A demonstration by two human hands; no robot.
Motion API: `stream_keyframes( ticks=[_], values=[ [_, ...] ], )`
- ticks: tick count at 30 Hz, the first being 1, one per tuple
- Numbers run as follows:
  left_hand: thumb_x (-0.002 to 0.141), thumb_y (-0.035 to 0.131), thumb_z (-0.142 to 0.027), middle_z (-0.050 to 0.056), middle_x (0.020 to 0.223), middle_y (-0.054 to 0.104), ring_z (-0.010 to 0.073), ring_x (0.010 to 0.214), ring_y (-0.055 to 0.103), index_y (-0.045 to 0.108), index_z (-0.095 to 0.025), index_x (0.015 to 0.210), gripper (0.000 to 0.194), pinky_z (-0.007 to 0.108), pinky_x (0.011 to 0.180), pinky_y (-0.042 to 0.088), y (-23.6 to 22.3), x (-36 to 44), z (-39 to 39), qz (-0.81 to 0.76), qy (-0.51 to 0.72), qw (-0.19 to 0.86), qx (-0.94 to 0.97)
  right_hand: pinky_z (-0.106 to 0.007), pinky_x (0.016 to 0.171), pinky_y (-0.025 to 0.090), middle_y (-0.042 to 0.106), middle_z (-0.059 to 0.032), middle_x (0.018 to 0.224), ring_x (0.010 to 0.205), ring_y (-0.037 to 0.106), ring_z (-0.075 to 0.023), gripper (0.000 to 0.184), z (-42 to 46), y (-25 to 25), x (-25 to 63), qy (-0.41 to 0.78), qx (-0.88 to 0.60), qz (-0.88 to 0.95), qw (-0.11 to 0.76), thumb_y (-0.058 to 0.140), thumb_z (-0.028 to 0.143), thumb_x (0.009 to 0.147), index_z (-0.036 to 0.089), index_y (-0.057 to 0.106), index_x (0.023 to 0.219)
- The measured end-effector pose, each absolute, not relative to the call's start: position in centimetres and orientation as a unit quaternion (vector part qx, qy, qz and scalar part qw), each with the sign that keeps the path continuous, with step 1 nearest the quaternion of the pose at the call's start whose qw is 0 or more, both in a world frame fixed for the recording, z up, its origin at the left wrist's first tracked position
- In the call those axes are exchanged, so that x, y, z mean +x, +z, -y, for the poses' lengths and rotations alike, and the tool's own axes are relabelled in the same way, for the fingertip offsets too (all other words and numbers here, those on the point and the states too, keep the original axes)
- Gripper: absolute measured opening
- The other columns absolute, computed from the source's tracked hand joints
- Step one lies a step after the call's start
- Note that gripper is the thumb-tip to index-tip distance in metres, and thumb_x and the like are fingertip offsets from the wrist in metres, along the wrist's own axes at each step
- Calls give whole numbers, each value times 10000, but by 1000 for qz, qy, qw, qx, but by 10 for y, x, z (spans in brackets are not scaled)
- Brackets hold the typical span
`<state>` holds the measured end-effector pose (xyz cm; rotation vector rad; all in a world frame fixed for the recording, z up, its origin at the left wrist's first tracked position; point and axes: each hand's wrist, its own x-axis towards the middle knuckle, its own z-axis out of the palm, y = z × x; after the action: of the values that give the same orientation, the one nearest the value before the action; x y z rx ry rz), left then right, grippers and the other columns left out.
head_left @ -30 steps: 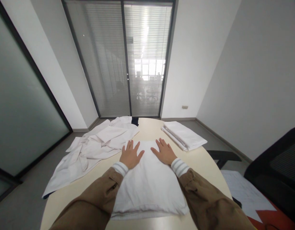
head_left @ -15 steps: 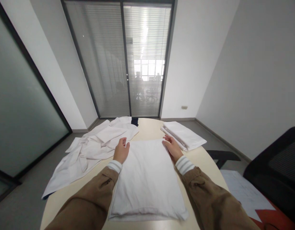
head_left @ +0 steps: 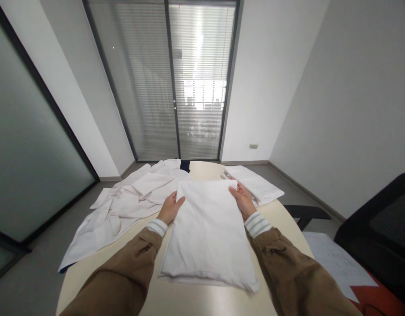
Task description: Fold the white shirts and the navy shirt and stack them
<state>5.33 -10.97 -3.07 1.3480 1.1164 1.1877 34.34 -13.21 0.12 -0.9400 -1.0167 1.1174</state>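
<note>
Two far corners of a folded white cloth (head_left: 209,232) are held in the fingers (head_left: 172,198), one by the left hand (head_left: 169,208), one by the right hand (head_left: 244,202). It is over the bench (head_left: 185,300), between a rumpled garment (head_left: 133,199) and another folded piece (head_left: 259,183).

Blinds (head_left: 202,57) hang behind and a black chair (head_left: 380,232) stands right.

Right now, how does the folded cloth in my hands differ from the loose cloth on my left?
The folded cloth is flat and roughly rectangular; the loose cloth is rumpled and spread out. The left hand and right hand hold the folded cloth near its far corners, while the loose cloth lies on the table. Both are mainly white.
</note>
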Motion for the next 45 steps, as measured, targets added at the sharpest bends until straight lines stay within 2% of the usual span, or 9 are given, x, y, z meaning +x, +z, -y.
stream_keyframes(
  ticks=[6, 10, 17, 25, 32, 36, 40, 42, 45],
  values=[
    [779, 732, -446, 123, 1060, 742, 257, 945, 726, 516, -175, 1172, 524, 441, 886, 575, -27, 59, 116, -407, 583, 510, 485, -476, 911, 565, 689, -123, 1230, 1065, 691, -295, 570, 142, -5, 342, 597, -417, 461, 507, 724, 391, 754, 219, 512, 1255],
    [795, 714, -393, 118, 1093, 735, 258, 1011, 708, 520, -179, 1198, 495, 439, 929, 555, -24, 56, 112, -407, 621, 496, 450, -503, 945, 539, 691, -145, 1232, 1070, 687, -316, 680, 148, -10, 341, 646, -372, 512, 427, 831, 303, 636, 187, 532, 1235],
    [716, 739, -200, 140, 1330, 635, 286, 1226, 604, 528, -159, 1289, 612, 448, 1095, 432, -34, 54, 107, -386, 605, 520, 464, -502, 975, 530, 691, -78, 1253, 1097, 677, -316, 663, 142, -8, 341, 578, -377, 493, 529, 808, 295, 673, 276, 535, 1278],
    [753, 722, -177, 136, 1465, 520, 275, 1378, 461, 466, -170, 1418, 713, 412, 1157, 350, -36, 52, 105, -397, 621, 476, 480, -508, 940, 554, 711, -70, 1217, 1040, 704, -306, 813, 139, -16, 343, 603, -395, 454, 524, 795, 201, 626, 278, 458, 1362],
    [652, 768, -140, 145, 1438, 547, 303, 1297, 542, 331, -181, 1509, 963, 442, 1130, 385, -32, 52, 111, -337, 569, 569, 488, -508, 953, 544, 743, -55, 1145, 1045, 704, -316, 657, 134, -14, 344, 575, -399, 452, 553, 771, 240, 658, 255, 546, 1275],
    [629, 816, -170, 174, 1302, 645, 322, 1204, 610, 490, -130, 1369, 810, 480, 1084, 426, -33, 49, 114, -359, 516, 586, 512, -496, 940, 554, 740, -55, 1151, 1021, 712, -313, 628, 135, -14, 346, 573, -399, 441, 565, 774, 232, 672, 259, 554, 1260],
    [644, 817, -203, 173, 1219, 689, 321, 1159, 635, 547, -111, 1263, 682, 489, 1069, 433, -27, 48, 119, -376, 514, 579, 508, -497, 932, 559, 699, -53, 1248, 1054, 701, -308, 777, 141, -10, 348, 604, -387, 446, 536, 798, 173, 645, 304, 480, 1342],
    [641, 803, -195, 169, 1236, 682, 324, 1178, 623, 543, -117, 1271, 686, 488, 1073, 429, -23, 49, 122, -366, 521, 590, 496, -496, 946, 552, 681, -55, 1282, 1080, 690, -305, 836, 143, -9, 350, 616, -376, 456, 520, 808, 134, 611, 309, 465, 1353],
    [594, 770, -125, 146, 1291, 659, 332, 1229, 589, 518, -146, 1336, 784, 481, 1084, 421, -18, 48, 128, -336, 511, 633, 475, -502, 976, 530, 699, -68, 1248, 1093, 684, -305, 782, 143, -10, 352, 634, -365, 466, 498, 800, 137, 604, 274, 514, 1319]
  ],
)
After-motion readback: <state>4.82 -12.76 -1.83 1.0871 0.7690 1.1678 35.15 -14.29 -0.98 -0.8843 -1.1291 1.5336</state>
